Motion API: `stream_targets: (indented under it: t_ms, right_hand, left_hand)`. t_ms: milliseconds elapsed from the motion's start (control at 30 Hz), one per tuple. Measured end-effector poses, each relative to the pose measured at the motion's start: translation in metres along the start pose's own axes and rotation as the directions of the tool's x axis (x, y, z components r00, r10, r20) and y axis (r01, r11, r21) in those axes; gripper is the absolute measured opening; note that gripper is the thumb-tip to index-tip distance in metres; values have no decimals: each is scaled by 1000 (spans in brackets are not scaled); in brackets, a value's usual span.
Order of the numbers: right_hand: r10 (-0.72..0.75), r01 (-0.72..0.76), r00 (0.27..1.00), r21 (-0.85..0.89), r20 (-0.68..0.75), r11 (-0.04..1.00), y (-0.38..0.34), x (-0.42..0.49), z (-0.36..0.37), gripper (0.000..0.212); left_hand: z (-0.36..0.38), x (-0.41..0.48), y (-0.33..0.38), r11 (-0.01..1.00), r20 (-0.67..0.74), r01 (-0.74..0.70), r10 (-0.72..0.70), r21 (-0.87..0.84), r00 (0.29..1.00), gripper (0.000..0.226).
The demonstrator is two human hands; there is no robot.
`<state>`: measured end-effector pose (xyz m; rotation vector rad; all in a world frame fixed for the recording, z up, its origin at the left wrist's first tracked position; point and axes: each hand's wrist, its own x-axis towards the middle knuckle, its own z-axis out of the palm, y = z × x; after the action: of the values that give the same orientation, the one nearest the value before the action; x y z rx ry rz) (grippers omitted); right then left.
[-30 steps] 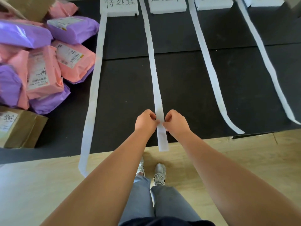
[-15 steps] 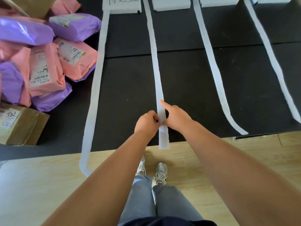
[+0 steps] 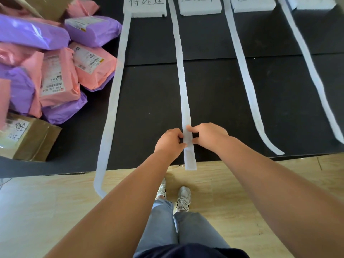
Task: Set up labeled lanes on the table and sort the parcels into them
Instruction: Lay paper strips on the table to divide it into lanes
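Several white paper strips lie lengthwise on the black table (image 3: 214, 94) as lane dividers. My left hand (image 3: 168, 142) and my right hand (image 3: 208, 135) pinch the second strip (image 3: 181, 71) from either side near the table's front edge; its end hangs just over the edge. White label blocks (image 3: 147, 5) with handwritten characters stand at the far end of the lanes. A pile of pink parcels (image 3: 91, 66) and purple parcels (image 3: 93, 30) lies at the left.
A brown cardboard box (image 3: 28, 138) sits at the front left below the pile, another at the top left. The leftmost strip (image 3: 111, 101) droops over the table edge. Wooden floor and my shoes (image 3: 183, 197) lie below.
My right hand's extended finger has come back down onto the strip, and both hands now pinch it again; the view shifted slightly.
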<state>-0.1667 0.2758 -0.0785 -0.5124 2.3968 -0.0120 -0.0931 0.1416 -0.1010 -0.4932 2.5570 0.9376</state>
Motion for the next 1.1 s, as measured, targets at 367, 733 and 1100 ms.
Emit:
stream_targets:
  t_ms: [367,733,1100]
  right_hand:
    - [5,8,982,68,-190,998,-11,39,-26,53]
    - [43,-62,991,-150,-127,987,-17,30,-19,62]
    - [68,-62,986,41,-153,997,-26,8,-21,43]
  left_hand:
    - [5,-11,-10,992,-17,-109,110,68,994,41]
    - [5,-5,-10,992,22,-101,100,75,995,43]
    - [-68,-25,-39,989,-195,128,-111,77,975,29]
